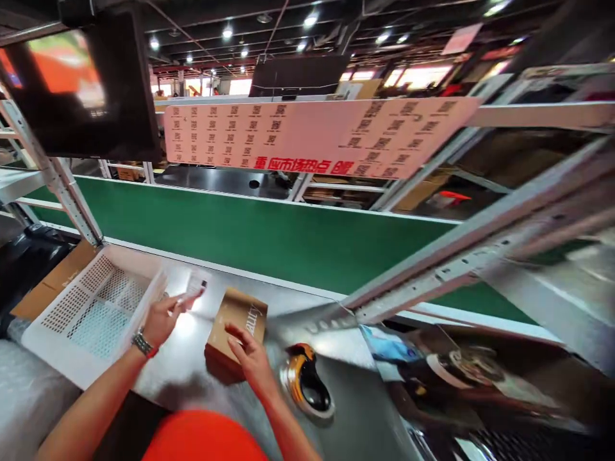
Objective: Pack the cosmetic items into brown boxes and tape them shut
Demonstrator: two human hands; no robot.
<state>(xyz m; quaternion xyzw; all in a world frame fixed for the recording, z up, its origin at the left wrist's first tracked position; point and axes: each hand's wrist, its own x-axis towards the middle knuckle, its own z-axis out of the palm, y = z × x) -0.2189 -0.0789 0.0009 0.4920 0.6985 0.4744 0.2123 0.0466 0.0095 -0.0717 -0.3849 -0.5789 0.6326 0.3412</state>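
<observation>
My left hand (163, 319), with a bracelet at the wrist, is closed on a small white packet or label (194, 284) with a dark mark; blur hides its exact kind. It is held over the metal table, just right of a white perforated plastic basket (81, 346). A closed brown cardboard box (240, 307) with white lettering stands on the table between my hands. My right hand (252, 362) is over the box's near right side, fingers apart and holding nothing; whether the fingertips touch the box I cannot tell. Right of that hand lies an orange and black tape dispenser (307, 383).
Behind the table runs a green conveyor belt (230, 224). A slanted metal post (423, 256) rises at the right, beside a cluttered brown bin (542, 358). Overhead hang a pink sign of printed codes (312, 134) and a screen (120, 96). A flattened carton (52, 282) lies left of the basket.
</observation>
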